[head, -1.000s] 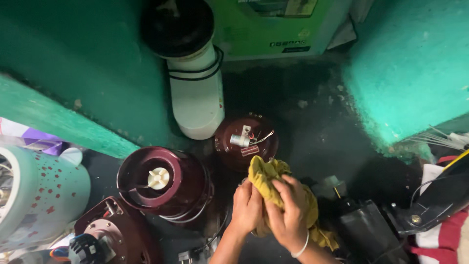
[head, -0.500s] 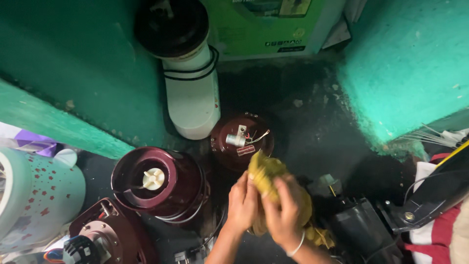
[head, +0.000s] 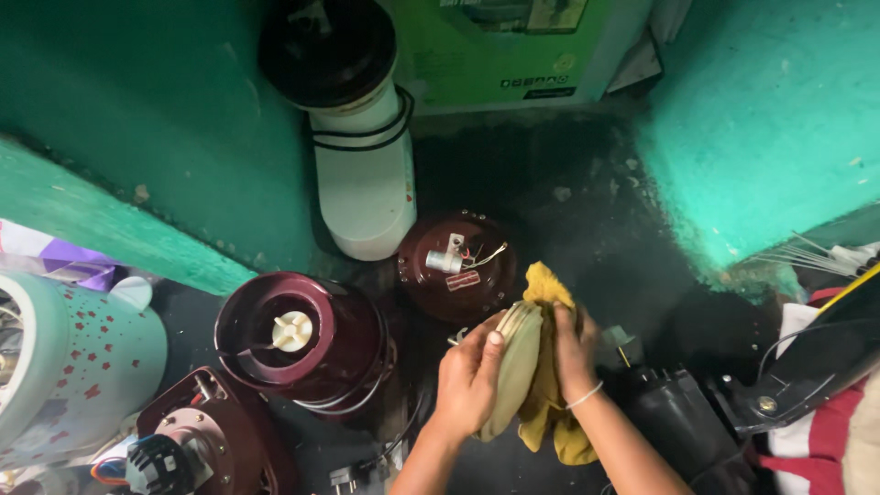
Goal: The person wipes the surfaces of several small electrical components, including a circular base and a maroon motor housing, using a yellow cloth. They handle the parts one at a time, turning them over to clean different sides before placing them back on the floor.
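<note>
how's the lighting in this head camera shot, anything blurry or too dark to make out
Head view: dim and uneven; dark floor swallows detail; green walls lit brighter; left hand, right hand and yellow cloth reasonably sharp; wide-angle bending at edges; lower right corner murky.

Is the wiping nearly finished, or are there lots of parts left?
In hand: the left hand holds a tan curved part while the right hand presses a yellow cloth on it. Done: hard to tell, no piece looks clearly clean. Left: maybe plenty. The maroon base, the maroon motor housing with wires and the white body sit untouched on the dark floor.
</note>
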